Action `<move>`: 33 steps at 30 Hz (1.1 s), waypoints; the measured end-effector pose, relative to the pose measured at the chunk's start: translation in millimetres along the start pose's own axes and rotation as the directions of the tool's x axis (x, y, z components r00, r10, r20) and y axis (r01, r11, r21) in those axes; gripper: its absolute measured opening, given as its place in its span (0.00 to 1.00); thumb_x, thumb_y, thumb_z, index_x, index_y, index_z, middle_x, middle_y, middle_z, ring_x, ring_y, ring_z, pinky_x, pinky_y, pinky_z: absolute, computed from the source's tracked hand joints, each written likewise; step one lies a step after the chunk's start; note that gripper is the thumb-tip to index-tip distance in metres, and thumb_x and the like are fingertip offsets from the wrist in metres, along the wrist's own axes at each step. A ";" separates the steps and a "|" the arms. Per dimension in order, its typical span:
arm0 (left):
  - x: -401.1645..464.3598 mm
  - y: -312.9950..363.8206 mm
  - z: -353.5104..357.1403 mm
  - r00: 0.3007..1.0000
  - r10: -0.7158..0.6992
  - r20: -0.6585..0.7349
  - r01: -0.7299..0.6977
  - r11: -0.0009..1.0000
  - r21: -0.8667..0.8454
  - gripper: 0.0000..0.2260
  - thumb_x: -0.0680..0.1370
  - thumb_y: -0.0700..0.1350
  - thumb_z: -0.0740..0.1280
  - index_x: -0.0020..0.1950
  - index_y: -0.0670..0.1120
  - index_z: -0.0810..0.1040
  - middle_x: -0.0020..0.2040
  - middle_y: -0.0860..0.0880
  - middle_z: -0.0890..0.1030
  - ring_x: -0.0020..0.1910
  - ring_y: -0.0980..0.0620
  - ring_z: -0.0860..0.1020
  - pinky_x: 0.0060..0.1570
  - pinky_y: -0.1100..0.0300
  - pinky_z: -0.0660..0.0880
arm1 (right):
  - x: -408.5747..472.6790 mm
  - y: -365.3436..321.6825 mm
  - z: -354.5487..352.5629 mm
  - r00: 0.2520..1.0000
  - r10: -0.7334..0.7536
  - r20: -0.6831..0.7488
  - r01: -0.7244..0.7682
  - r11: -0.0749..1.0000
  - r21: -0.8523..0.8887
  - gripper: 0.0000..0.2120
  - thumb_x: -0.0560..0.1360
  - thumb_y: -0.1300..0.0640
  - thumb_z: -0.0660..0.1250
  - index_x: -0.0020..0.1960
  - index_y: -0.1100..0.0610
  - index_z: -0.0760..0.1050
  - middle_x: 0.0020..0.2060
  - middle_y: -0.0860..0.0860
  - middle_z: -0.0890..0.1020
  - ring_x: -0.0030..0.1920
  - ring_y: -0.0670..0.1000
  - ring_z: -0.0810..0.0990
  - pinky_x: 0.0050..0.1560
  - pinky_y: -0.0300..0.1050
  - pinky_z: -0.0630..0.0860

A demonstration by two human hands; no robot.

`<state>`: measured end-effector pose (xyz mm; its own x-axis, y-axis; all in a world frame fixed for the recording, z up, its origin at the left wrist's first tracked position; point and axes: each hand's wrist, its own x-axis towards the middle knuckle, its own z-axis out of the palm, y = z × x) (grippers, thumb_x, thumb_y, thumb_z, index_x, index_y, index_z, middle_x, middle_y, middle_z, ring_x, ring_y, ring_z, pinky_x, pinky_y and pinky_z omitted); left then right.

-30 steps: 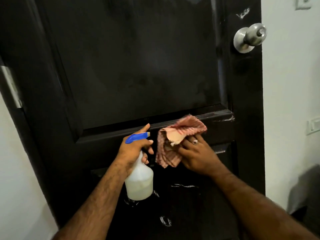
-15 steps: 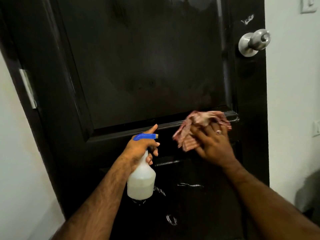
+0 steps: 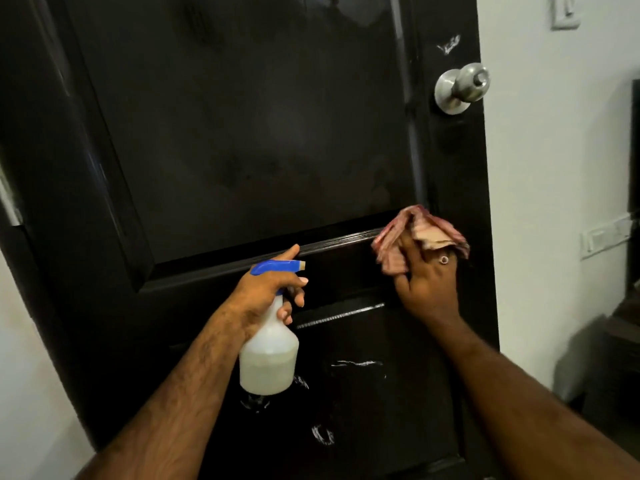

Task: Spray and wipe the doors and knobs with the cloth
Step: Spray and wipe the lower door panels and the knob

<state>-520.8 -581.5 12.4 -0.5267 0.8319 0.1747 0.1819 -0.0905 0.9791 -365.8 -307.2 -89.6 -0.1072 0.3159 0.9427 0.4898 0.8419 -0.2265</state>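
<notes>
A black panelled door (image 3: 249,140) fills the view, with a round silver knob (image 3: 462,87) at its upper right. My left hand (image 3: 266,292) grips the neck of a white spray bottle (image 3: 268,362) with a blue nozzle, index finger pointing up toward the door. My right hand (image 3: 427,285) holds a bunched pink striped cloth (image 3: 420,233) and presses it against the door's middle rail, near the right stile and well below the knob. White smears mark the lower panel.
A white wall (image 3: 554,185) runs to the right of the door, with switch plates (image 3: 604,237) on it. Dark furniture (image 3: 620,341) stands at the far right. A hinge shows at the door's left edge (image 3: 10,202).
My right hand has slid the cloth rightward along the middle rail toward the door's right stile. The left hand with the bottle has kept its place against the door.
</notes>
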 end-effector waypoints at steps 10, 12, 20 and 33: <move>33.3 -8.8 55.5 0.996 0.008 0.089 -0.006 1.000 -0.019 0.31 0.78 0.38 0.71 0.79 0.59 0.72 0.38 0.38 0.79 0.24 0.50 0.69 0.29 0.56 0.74 | -4.4 67.5 -7.1 0.999 -0.027 -0.038 0.026 1.000 -0.013 0.28 0.81 0.50 0.64 0.80 0.55 0.70 0.76 0.64 0.73 0.76 0.68 0.71 0.76 0.70 0.63; 38.7 -8.1 64.5 0.995 0.009 0.101 -0.008 1.000 -0.012 0.31 0.78 0.38 0.71 0.78 0.60 0.73 0.37 0.39 0.79 0.24 0.50 0.69 0.29 0.56 0.74 | -7.4 48.9 6.1 0.991 0.122 -0.061 -0.119 0.992 0.050 0.26 0.82 0.50 0.64 0.77 0.60 0.73 0.75 0.65 0.74 0.77 0.69 0.69 0.78 0.70 0.61; 51.0 -4.6 85.3 0.992 0.006 0.129 -0.007 1.000 0.010 0.29 0.79 0.39 0.71 0.77 0.61 0.74 0.37 0.40 0.78 0.26 0.50 0.69 0.30 0.56 0.74 | 3.0 72.9 0.2 0.989 0.099 -0.109 -0.101 0.995 -0.006 0.25 0.83 0.51 0.61 0.77 0.60 0.74 0.72 0.66 0.77 0.75 0.68 0.71 0.79 0.68 0.61; 53.8 -0.8 102.1 0.996 -0.016 0.093 0.016 1.000 0.001 0.31 0.77 0.37 0.70 0.77 0.58 0.74 0.35 0.40 0.77 0.22 0.50 0.68 0.26 0.58 0.72 | 26.6 51.4 -21.3 0.836 -0.542 0.082 0.547 0.836 -0.041 0.26 0.77 0.49 0.66 0.72 0.56 0.78 0.69 0.59 0.81 0.70 0.63 0.77 0.73 0.66 0.65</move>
<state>-464.5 -480.8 10.4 -0.4502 0.8804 0.1490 0.1746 -0.0769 0.9816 -325.0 -264.9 -70.9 -0.4264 -0.1565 0.8909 0.3868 0.8588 0.3360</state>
